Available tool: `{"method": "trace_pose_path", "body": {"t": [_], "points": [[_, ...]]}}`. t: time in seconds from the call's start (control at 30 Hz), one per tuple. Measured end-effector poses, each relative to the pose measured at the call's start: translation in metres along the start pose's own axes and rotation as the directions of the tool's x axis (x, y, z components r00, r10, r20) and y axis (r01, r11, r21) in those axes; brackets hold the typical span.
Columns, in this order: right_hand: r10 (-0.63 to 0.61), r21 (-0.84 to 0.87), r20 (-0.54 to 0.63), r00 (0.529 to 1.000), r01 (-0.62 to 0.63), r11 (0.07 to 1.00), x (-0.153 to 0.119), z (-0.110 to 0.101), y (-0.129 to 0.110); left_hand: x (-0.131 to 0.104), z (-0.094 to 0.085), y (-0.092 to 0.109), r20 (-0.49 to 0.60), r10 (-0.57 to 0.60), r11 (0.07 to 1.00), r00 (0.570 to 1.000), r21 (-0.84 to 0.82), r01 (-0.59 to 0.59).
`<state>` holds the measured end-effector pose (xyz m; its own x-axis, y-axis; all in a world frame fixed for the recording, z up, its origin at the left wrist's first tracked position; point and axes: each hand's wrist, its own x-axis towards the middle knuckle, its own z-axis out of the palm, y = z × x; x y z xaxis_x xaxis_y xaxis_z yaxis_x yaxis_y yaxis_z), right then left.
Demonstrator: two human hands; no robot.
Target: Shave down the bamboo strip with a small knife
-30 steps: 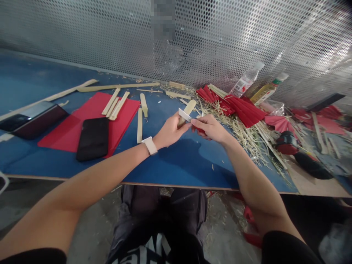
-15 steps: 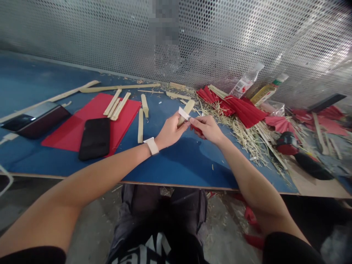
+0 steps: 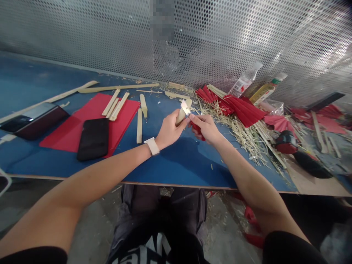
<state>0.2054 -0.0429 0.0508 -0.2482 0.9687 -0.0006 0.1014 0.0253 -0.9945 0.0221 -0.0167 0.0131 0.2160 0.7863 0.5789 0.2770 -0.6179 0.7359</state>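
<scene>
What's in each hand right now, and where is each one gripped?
Left hand grips the bamboo strip by its lower end. Right hand holds the knife by its red handle, blade against the strip.

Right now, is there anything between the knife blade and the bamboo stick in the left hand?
Nothing visible does. The left hand grips the bamboo stick, and the right hand holds the red-handled knife with its blade lying right against the stick's upper end. The loose shavings lie off to the right on the table.
</scene>
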Motion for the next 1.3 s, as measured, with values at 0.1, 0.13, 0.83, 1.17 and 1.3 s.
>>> {"method": "trace_pose_path", "body": {"t": [0.1,0.13,0.83,1.17,1.3], "points": [[-0.008,0.062,-0.101,0.995,0.014,0.998,0.002,0.008,0.003,0.0,0.0,0.001,-0.02,-0.025,0.999,0.999,-0.021,0.025],[-0.022,0.081,-0.148,0.989,0.034,0.996,0.003,0.009,0.003,0.0,0.0,0.001,-0.023,-0.035,0.999,0.999,-0.037,0.034],[-0.096,-0.372,0.174,0.98,0.155,0.915,-0.004,-0.024,-0.015,-0.007,-0.005,-0.004,0.146,0.037,0.996,0.989,-0.086,-0.025],[-0.1,-0.292,0.063,0.993,0.114,0.95,-0.005,-0.014,-0.01,-0.008,-0.005,0.002,0.096,0.014,0.999,0.995,-0.042,-0.01],[-0.117,-0.267,0.014,0.993,0.117,0.957,-0.003,-0.009,-0.004,-0.008,-0.006,0.003,0.085,-0.001,1.0,0.996,-0.024,0.003]]}}
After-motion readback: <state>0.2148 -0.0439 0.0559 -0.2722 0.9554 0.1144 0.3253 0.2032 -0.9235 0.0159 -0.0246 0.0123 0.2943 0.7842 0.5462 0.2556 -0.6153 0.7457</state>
